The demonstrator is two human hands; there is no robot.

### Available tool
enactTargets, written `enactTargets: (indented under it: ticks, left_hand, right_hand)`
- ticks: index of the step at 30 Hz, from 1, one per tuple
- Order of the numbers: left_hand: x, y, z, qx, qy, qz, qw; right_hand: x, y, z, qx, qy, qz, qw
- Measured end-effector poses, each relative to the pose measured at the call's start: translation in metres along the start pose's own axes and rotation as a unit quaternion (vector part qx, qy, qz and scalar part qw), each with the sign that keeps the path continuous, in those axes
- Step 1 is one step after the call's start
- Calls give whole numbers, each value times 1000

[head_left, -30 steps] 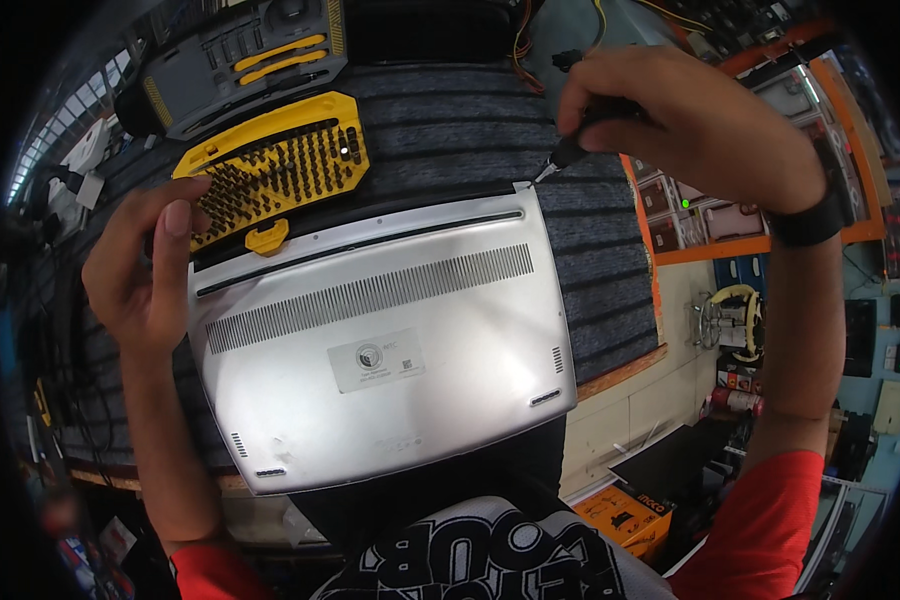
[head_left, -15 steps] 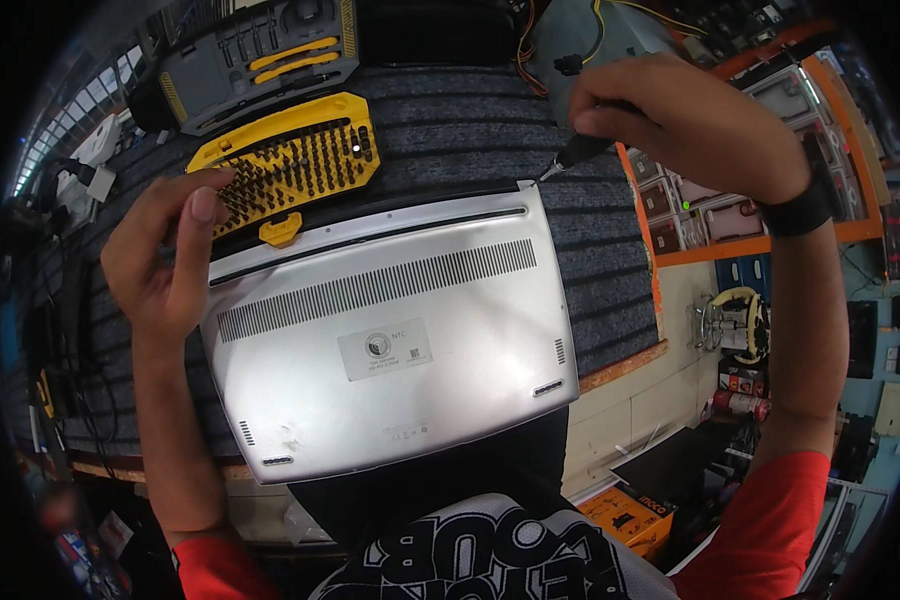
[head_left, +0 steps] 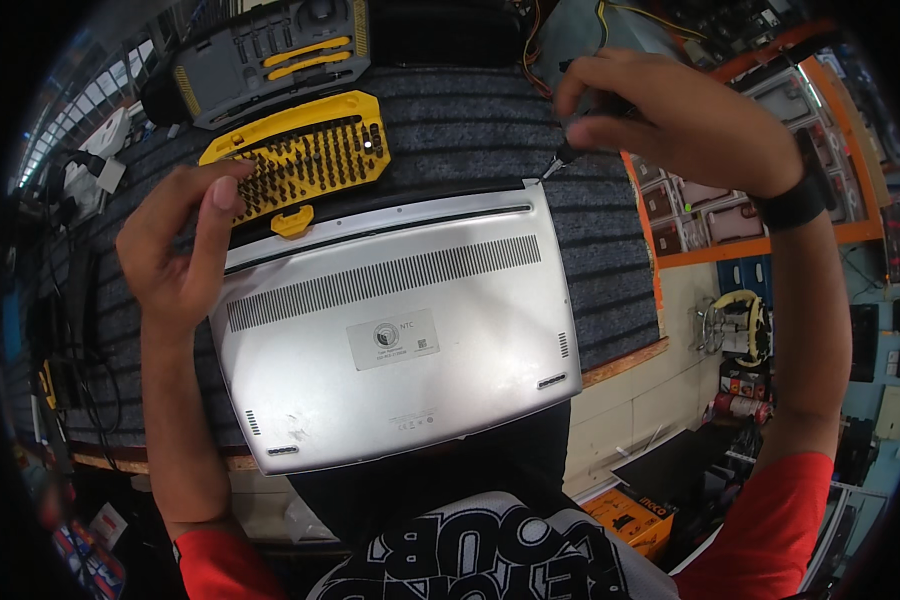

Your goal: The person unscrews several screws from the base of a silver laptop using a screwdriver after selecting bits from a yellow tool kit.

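A silver laptop lies bottom-up at the front of the bench, with vents and a label showing. My right hand is closed round a dark-handled screwdriver, whose metal tip meets the laptop's back-right corner. At the back-left corner, my left hand has curled fingers beside the yellow bit case; index and thumb are close together, and whatever they hold, if anything, is hidden. The case holds several rows of dark bits.
An open grey tool case with yellow tools sits behind the bit case on the ridged dark mat. Wires lie at the back right, cables at the left. An orange-framed display case stands to the right.
The whole view has shifted slightly, with laptop, cases and left hand appearing a little higher and farther right. My right hand still has the screwdriver at the same corner, its fingers slightly moved.
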State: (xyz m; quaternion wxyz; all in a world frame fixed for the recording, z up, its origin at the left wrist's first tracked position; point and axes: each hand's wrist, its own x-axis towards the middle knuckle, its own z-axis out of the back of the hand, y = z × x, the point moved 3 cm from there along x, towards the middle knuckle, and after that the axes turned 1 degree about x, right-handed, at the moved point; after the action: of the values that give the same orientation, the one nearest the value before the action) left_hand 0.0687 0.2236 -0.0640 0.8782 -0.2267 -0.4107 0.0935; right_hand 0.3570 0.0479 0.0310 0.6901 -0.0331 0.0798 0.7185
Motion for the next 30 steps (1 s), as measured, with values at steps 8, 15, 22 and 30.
enactTargets:
  ticks: [8,15,22,30]
  left_hand:
    - [-2,-2,4,3,1,8,1000]
    - [2,-4,0,10,-3,-8,1000]
    - [0,-4,0,10,-3,-8,1000]
    - [0,-3,0,3,-11,1,1000]
  right_hand:
    - [4,-4,-1,4,12,45,999]
    - [3,-3,1,13,-15,86,996]
    - [5,-1,2,-9,23,9,1000]
    - [2,4,7,2,63,-82,995]
